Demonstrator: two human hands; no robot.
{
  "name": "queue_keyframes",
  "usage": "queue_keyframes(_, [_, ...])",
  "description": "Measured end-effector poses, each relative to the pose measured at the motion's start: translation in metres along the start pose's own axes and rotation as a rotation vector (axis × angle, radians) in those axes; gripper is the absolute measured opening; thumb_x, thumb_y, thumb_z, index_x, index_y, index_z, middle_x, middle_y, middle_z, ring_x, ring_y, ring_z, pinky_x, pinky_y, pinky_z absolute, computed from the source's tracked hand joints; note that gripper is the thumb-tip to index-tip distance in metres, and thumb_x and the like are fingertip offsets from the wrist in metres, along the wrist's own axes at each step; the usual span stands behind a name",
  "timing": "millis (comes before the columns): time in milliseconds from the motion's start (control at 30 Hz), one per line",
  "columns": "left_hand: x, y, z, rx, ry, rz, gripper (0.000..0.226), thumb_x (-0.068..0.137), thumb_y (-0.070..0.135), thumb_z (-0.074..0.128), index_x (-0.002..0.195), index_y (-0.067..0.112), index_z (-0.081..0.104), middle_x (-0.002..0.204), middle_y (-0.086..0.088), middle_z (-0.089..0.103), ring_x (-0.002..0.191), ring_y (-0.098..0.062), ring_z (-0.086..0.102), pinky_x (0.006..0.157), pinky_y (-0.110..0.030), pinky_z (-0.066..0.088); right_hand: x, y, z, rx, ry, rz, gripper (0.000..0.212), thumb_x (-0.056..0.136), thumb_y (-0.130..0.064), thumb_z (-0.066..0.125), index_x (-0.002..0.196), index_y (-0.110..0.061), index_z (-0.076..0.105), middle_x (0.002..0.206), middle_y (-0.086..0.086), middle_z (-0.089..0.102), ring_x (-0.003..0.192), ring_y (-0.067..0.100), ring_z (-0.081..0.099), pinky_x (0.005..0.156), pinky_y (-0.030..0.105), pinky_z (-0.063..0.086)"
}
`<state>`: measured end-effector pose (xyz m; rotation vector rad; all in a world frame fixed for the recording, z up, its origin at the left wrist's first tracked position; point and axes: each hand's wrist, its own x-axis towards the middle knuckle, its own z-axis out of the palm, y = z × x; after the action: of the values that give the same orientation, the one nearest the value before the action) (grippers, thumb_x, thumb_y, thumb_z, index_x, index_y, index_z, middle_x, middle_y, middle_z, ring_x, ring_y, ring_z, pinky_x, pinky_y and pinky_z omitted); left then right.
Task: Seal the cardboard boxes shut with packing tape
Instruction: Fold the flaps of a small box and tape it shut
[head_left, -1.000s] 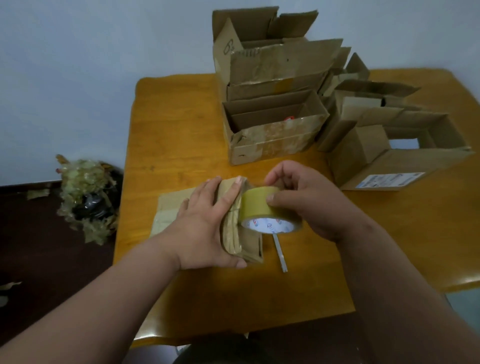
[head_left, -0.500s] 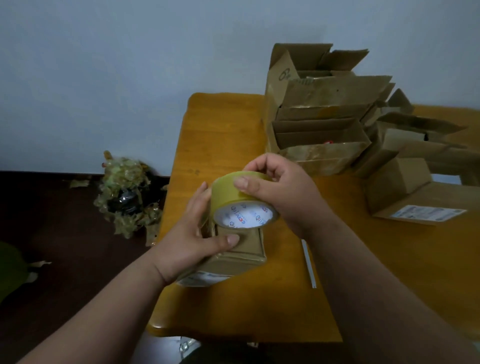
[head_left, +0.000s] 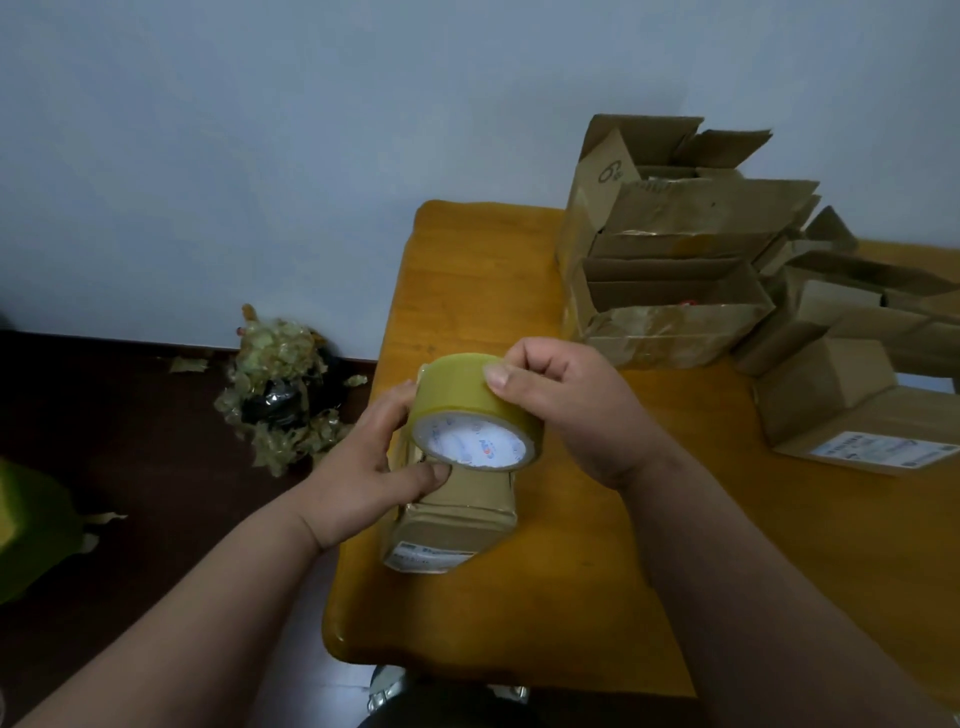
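cardboard box (head_left: 457, 512) brown, glossy (label underneath), gripped by left hand (head_left: 363, 467); right hand (head_left: 566, 410) pinches yellowish tape roll (head_left: 475, 415)

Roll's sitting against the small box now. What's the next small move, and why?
Probably draw the tape roll toward you along the small box. The right hand grips the roll against the box's upper end, the left hand steadies the box, and its near face looks untaped.

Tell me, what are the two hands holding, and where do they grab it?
The right hand holds the tape roll by its outer band. The left hand grips the small box by its side.
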<state>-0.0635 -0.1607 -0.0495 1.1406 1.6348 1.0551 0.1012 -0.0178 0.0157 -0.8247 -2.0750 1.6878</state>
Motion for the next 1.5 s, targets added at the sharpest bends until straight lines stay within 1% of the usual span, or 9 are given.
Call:
queue_keyframes(133, [-0.001,-0.007,-0.012,0.015,0.011,-0.076,0.064,0.068,0.051,0.069,0.126,0.044,0.043,0.14,0.009,0.042,0.131,-0.016,0.043,0.096,-0.033,0.05,-0.002,-0.024,-0.015,-0.385,0.042,-0.079,0.037,0.087,-0.04,0.068,0.078,-0.004,0.066,0.074,0.022,0.063,0.059,0.017,0.052,0.053,0.029,0.04])
queue_keyframes(267, [-0.002,-0.008,-0.015,0.015,0.016,-0.063,0.057,0.074,0.04,0.066,0.127,0.044,0.043,0.139,0.016,0.039,0.125,0.002,0.042,0.084,-0.017,0.05,-0.01,-0.036,-0.033,-0.608,-0.038,0.008,0.029,0.085,-0.046,0.063,0.084,-0.017,0.069,0.074,0.005,0.068,0.067,0.015,0.064,0.058,0.031,0.052])
queue_keyframes(367, [0.0,-0.007,-0.013,-0.007,-0.001,-0.065,0.056,0.079,0.035,0.067,0.129,0.042,0.043,0.138,0.013,0.04,0.126,-0.004,0.044,0.094,-0.033,0.051,-0.015,-0.036,-0.047,-0.489,-0.123,0.097,0.019,0.083,-0.033,0.065,0.085,-0.016,0.071,0.077,0.004,0.07,0.068,0.014,0.066,0.057,0.023,0.053])
queue_keyframes(567, [-0.002,-0.006,-0.021,-0.135,-0.029,-0.114,0.052,0.076,0.03,0.068,0.119,0.051,0.047,0.124,0.01,0.053,0.113,-0.012,0.057,0.073,-0.026,0.056,-0.012,-0.013,-0.055,-0.6,-0.126,0.209,0.02,0.084,-0.035,0.07,0.088,-0.016,0.071,0.077,0.002,0.07,0.067,0.009,0.068,0.054,0.014,0.05])
queue_keyframes(933, [-0.011,-0.007,-0.018,-0.087,-0.043,-0.094,0.056,0.089,0.031,0.053,0.137,0.051,0.032,0.129,0.016,0.049,0.096,0.003,0.061,0.076,-0.016,0.05,-0.016,0.027,-0.035,-0.399,-0.11,0.377,0.021,0.085,-0.036,0.071,0.089,-0.015,0.07,0.086,0.007,0.071,0.08,0.022,0.07,0.071,0.038,0.058])
queue_keyframes(1167, [-0.018,0.003,-0.013,-0.044,-0.093,-0.087,0.058,0.084,0.031,0.044,0.137,0.048,0.029,0.133,0.027,0.04,0.11,0.009,0.05,0.095,-0.024,0.045,-0.013,0.036,-0.011,-0.372,-0.158,0.419,0.022,0.086,-0.037,0.071,0.092,-0.016,0.069,0.09,0.005,0.071,0.086,0.022,0.069,0.08,0.043,0.058])
queue_keyframes(1300, [-0.002,-0.006,-0.004,-0.231,0.016,-0.197,0.032,0.094,-0.001,0.048,0.119,0.019,0.051,0.12,0.003,0.056,0.107,-0.015,0.056,0.104,-0.042,0.042,-0.009,0.034,-0.005,-0.428,-0.159,0.387,0.024,0.086,-0.036,0.07,0.096,-0.015,0.07,0.094,0.005,0.071,0.09,0.02,0.067,0.085,0.045,0.056])
queue_keyframes(1400, [0.011,0.002,0.002,-0.318,0.095,-0.33,0.015,0.097,-0.002,0.045,0.093,0.008,0.055,0.103,-0.011,0.055,0.086,-0.021,0.055,0.085,-0.035,0.047,-0.009,0.035,-0.006,-0.436,-0.162,0.387,0.023,0.085,-0.036,0.072,0.095,-0.016,0.071,0.092,0.003,0.071,0.088,0.018,0.067,0.083,0.043,0.057])
queue_keyframes(1500, [0.005,0.015,0.007,-0.111,0.131,-0.29,0.015,0.102,0.02,0.048,0.107,0.034,0.047,0.107,-0.001,0.059,0.085,-0.015,0.06,0.069,-0.028,0.049,-0.011,0.039,-0.003,-0.429,-0.157,0.37,0.02,0.084,-0.037,0.072,0.094,-0.02,0.071,0.089,-0.001,0.071,0.086,0.014,0.067,0.079,0.037,0.057])
